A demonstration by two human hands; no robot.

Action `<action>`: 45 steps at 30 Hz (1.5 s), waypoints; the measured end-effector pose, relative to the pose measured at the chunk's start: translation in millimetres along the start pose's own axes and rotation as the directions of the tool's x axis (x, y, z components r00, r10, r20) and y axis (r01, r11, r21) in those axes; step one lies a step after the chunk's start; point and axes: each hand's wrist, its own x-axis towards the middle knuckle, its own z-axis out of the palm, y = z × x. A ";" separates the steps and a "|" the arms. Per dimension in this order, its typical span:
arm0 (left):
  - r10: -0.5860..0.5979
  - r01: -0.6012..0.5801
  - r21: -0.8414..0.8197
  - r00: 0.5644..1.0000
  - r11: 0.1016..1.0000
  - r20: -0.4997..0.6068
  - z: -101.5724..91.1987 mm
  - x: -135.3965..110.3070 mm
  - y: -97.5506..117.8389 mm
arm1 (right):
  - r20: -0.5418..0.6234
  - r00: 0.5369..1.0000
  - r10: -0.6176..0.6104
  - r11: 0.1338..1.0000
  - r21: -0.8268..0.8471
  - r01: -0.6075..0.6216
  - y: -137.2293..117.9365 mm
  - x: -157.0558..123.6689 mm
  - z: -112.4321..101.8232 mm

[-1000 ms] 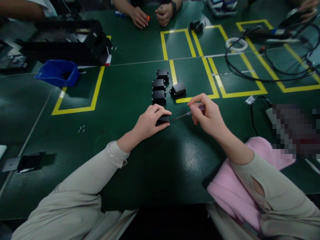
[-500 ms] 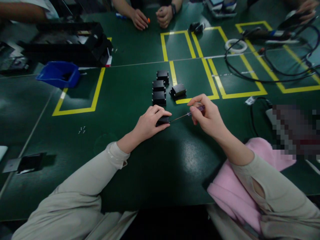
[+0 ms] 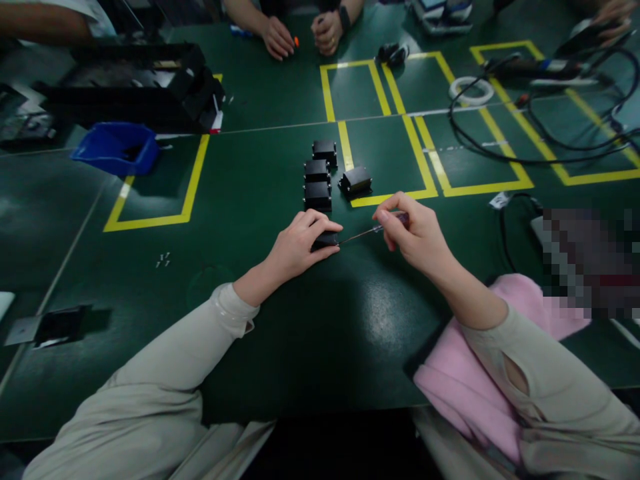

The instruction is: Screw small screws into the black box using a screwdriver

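Observation:
My left hand (image 3: 305, 241) is closed around a small black box (image 3: 326, 241), keeping it on the green table, and its fingers cover much of the box. In my right hand (image 3: 411, 227) is a screwdriver (image 3: 369, 231), gripped by its dark, partly clear handle. The thin shaft slants left and its tip meets the right end of the held box. Just beyond my left hand, black boxes of the same kind stand in a column, the nearest box (image 3: 317, 195) close to my fingers. Another black box (image 3: 356, 181) sits turned at an angle to their right.
Several small screws (image 3: 163, 259) lie on the left. A blue bin (image 3: 118, 148) stands by black trays (image 3: 130, 87). A pink cloth (image 3: 470, 387) is under my right forearm. Black cables (image 3: 530, 157) loop at the right. Another person's hands (image 3: 327, 33) rest across the table.
The right hand's fingers have shifted slightly on the screwdriver handle. The tip stays at the box's end, and the left hand and box keep their place.

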 end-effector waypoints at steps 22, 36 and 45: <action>0.000 0.000 -0.004 1.000 1.000 0.005 -0.5 0.0 1.0 | 0.004 1.000 -0.006 1.000 0.025 0.006 1.8 -0.6 1.0; -0.004 0.004 -0.004 1.000 1.000 0.004 -0.7 -0.2 1.1 | 0.005 1.000 -0.028 0.999 0.029 0.028 0.5 -0.5 -0.1; 0.011 -0.011 -0.013 1.000 1.000 -0.011 -0.3 -0.3 0.4 | 0.017 1.000 -0.015 1.000 -0.002 0.015 0.2 -0.5 -0.9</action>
